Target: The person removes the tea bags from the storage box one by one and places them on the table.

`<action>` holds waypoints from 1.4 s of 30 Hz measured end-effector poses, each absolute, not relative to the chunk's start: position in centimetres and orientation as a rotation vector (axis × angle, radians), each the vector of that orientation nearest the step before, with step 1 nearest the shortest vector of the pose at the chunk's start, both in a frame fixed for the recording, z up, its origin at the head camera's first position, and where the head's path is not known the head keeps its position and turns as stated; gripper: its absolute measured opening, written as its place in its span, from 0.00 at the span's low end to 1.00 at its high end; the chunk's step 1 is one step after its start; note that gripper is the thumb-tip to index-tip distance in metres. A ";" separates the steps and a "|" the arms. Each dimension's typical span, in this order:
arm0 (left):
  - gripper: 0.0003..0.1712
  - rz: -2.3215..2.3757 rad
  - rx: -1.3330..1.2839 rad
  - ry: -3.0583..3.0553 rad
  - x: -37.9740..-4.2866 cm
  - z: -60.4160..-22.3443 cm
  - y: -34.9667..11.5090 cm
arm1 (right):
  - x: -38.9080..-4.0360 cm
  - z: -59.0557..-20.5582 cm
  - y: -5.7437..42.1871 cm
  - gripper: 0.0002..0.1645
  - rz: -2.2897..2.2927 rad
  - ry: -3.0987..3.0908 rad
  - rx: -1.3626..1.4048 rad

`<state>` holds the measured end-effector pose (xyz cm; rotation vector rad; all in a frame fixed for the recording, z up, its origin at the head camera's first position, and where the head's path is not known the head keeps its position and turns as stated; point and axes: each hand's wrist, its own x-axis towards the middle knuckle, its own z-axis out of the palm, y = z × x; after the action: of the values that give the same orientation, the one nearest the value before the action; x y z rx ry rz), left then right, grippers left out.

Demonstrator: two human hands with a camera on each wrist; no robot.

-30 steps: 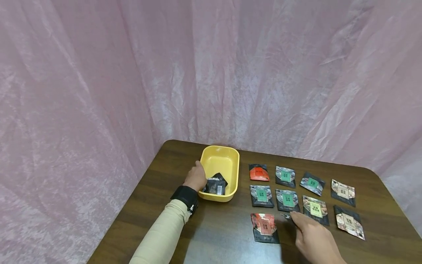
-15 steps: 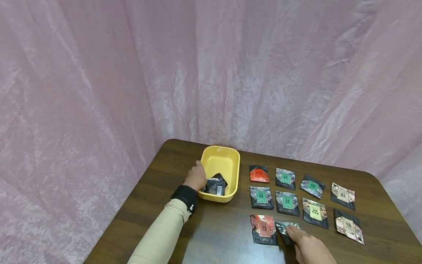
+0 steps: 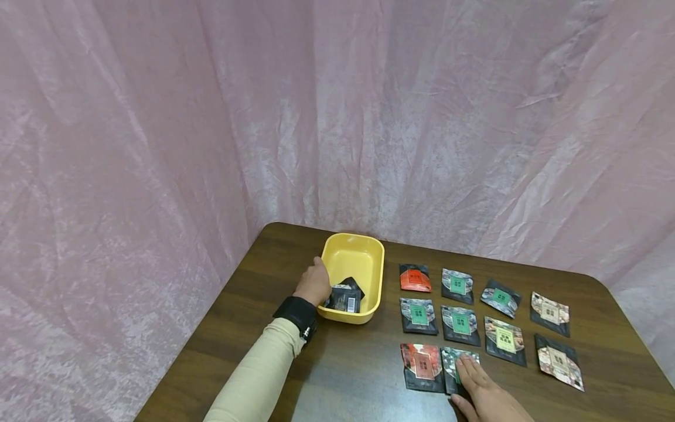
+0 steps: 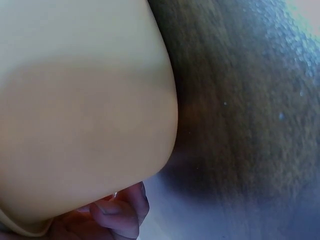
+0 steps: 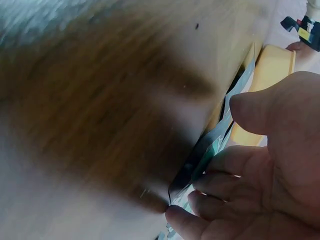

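The yellow plastic bin (image 3: 377, 280) stands at the back left of the table, with several dark packets (image 3: 345, 298) in its near end. My left hand (image 3: 313, 283) grips the bin's left side; in the left wrist view its curled fingers (image 4: 117, 217) show under the bin wall (image 4: 90, 130). A small sealed packet with a green label (image 3: 450, 369) lies at the near end of the rows. My right hand (image 3: 482, 390) rests on it, fingers extended flat over its right part. In the right wrist view, the fingertips (image 5: 182, 220) touch the packet (image 5: 205, 150) and the thumb is apart from them.
Left of that packet lies a red-labelled packet (image 3: 423, 367). Behind it are green-labelled packets (image 3: 419, 316), a yellow-labelled packet (image 3: 504, 341) and an orange packet (image 3: 414, 277). Cream-labelled packets (image 3: 559, 361) lie at the far right. A pink curtain (image 3: 348, 117) hangs behind the wooden table (image 3: 242, 316).
The right hand brought the green-labelled packet left and down beside the red-labelled one, then its pinch loosened and the fingers flattened onto it. The left hand and bin stayed put.
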<state>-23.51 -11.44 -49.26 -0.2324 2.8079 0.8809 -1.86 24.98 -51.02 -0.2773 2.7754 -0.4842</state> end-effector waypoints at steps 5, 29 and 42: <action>0.31 0.871 -0.224 2.820 -23.4 -49.2 -11.4 | -1.9 -51.0 25.1 0.45 -0.486 2.788 -0.289; 0.31 0.884 -0.234 2.813 -23.2 -48.6 -11.5 | -3.9 -45.8 23.3 0.41 -0.368 3.029 -0.535; 0.30 0.851 -0.243 2.826 -23.7 -49.2 -11.3 | -13.7 -40.3 16.5 0.35 -0.541 3.187 -0.891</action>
<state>-23.67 -11.31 -49.18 -0.2430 2.8262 0.8509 -13.74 16.51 -40.30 -0.8909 3.1874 -0.5406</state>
